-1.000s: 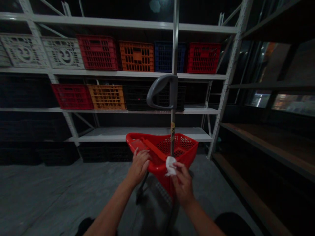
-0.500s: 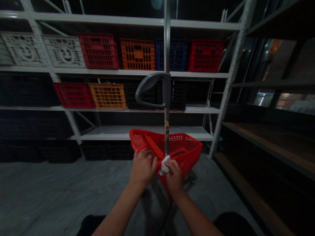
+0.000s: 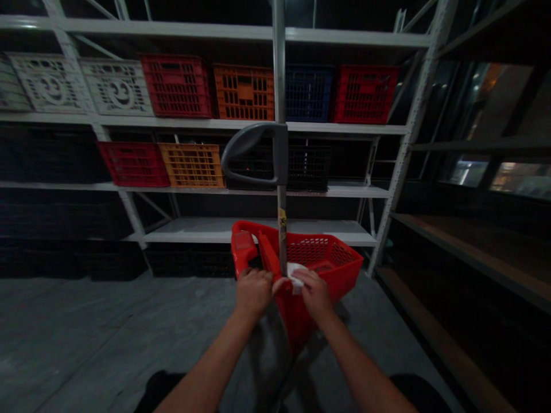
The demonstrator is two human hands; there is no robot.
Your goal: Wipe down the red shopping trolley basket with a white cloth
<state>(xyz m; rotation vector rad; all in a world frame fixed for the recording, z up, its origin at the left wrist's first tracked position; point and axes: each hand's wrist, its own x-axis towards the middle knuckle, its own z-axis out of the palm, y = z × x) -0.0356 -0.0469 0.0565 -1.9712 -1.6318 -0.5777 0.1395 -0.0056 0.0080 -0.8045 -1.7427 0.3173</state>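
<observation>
A red plastic shopping basket (image 3: 331,261) stands on the floor in front of me, with a thin metal pole (image 3: 282,235) rising from its near rim to a grey loop handle (image 3: 253,155). My left hand (image 3: 253,291) is closed on the basket's near rim, left of the pole. My right hand (image 3: 315,292) pinches a small white cloth (image 3: 296,273) against the rim at the foot of the pole. Both hands nearly touch each other.
White metal shelving (image 3: 215,123) fills the back wall, holding white, red, orange, blue and black crates (image 3: 243,92). Dark wooden shelves (image 3: 473,252) run along the right. The floor (image 3: 86,338) is grey concrete. My dark-clad knees show at the bottom edge.
The pole and handle have shifted left in view and the basket has turned. My right hand with the cloth has moved up onto the rim beside the pole; my left hand has closed in toward it.
</observation>
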